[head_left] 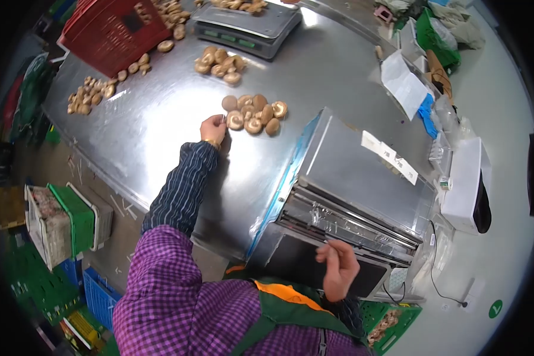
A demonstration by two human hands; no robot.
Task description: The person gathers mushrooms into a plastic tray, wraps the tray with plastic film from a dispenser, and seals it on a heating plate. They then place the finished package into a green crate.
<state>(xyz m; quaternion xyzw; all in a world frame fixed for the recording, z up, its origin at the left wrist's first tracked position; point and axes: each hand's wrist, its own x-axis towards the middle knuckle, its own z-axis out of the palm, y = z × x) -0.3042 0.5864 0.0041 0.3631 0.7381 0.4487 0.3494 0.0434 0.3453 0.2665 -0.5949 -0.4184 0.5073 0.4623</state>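
Observation:
My left hand is closed in a pinch at the left edge of a tight group of brown mushrooms on the metal table. What its fingertips hold is too small to make out; faint clear glints show around these mushrooms. Over the front part of the wrapping machine hangs my right hand, its fingers loosely bent and partly apart, with nothing visible between them. Behind the near group lies another pile of mushrooms, just in front of a flat scale.
A red crate stands at the back left, with loose mushrooms near it. White paper and a blue glove lie at the right. Stacked bins stand on the floor at left. A fingertip shows at the top edge.

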